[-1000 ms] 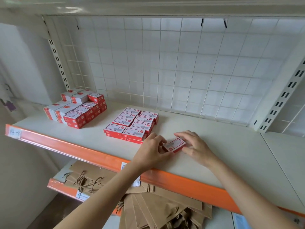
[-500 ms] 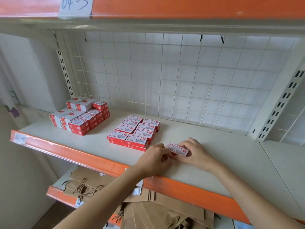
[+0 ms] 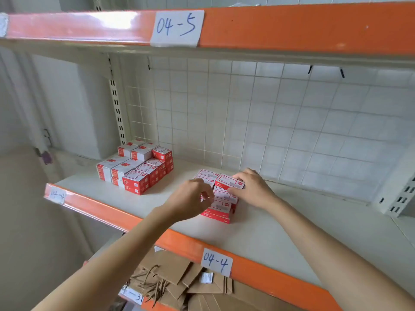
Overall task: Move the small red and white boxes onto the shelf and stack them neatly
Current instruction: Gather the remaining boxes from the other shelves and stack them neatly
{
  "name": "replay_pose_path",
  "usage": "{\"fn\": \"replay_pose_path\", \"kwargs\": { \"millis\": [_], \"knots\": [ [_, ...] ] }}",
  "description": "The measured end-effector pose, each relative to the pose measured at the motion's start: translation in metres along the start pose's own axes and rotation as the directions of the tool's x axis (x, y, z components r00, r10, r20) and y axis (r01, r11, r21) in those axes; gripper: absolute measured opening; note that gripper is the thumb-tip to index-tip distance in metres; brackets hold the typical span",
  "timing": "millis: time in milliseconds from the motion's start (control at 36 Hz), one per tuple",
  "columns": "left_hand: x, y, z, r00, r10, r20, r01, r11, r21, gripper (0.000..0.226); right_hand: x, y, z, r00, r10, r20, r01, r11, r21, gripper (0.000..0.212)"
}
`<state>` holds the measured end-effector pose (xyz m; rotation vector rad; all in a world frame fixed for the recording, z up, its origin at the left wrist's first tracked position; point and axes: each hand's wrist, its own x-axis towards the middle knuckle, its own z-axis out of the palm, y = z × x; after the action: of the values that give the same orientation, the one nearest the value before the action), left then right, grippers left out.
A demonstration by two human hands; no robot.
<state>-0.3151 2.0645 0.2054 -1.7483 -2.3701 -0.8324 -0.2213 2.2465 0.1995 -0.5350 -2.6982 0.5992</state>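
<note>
A flat group of small red and white boxes (image 3: 221, 209) lies mid-shelf on the cream shelf board (image 3: 280, 232). My right hand (image 3: 252, 189) holds one small box (image 3: 229, 181) on top of the group's far right part, fingers curled over its right end. My left hand (image 3: 190, 200) hovers over the group's left side with fingers curled, hiding several boxes; whether it holds anything is unclear. A taller stack of the same boxes (image 3: 137, 167) stands at the shelf's left rear.
A white wire grid (image 3: 269, 122) backs the shelf. Orange beams labelled 04-4 (image 3: 216, 263) and 04-5 (image 3: 177, 26) edge this shelf and the one above. Brown paper bags (image 3: 175, 286) lie on the lower shelf. A slotted white bracket (image 3: 402, 196) stands at the right.
Both hands carried the single box from the shelf's front up and back onto the flat group. The camera tilted upward, bringing the upper beam into view.
</note>
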Motion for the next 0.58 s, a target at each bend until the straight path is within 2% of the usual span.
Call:
{"fn": "replay_pose_path", "kwargs": {
  "millis": [111,222,361,444,583],
  "knots": [
    [-0.001,-0.020,-0.012,0.999,-0.047,-0.012,0.048,0.999,0.016,0.013,0.037,-0.020,0.017,0.998,0.060,0.014,-0.060,0.998,-0.020,0.043],
    [0.002,-0.034,-0.019,0.998,-0.044,0.037,0.043,0.998,0.034,0.017,0.064,-0.036,0.031,0.995,0.095,0.013,-0.094,0.993,-0.075,0.042],
    [0.007,-0.050,-0.017,0.997,-0.016,0.076,0.013,0.999,0.037,0.019,0.080,-0.042,0.047,0.981,0.179,0.071,-0.158,0.959,-0.237,0.046],
    [0.009,-0.056,-0.014,0.994,-0.005,0.106,0.002,1.000,0.030,0.018,0.081,-0.043,0.048,0.975,0.204,0.087,-0.173,0.946,-0.276,0.047],
    [0.011,-0.053,-0.008,0.990,0.026,0.140,-0.028,1.000,0.012,0.018,0.070,-0.037,0.037,0.978,0.202,0.043,-0.190,0.961,-0.200,0.059]
  ]
}}
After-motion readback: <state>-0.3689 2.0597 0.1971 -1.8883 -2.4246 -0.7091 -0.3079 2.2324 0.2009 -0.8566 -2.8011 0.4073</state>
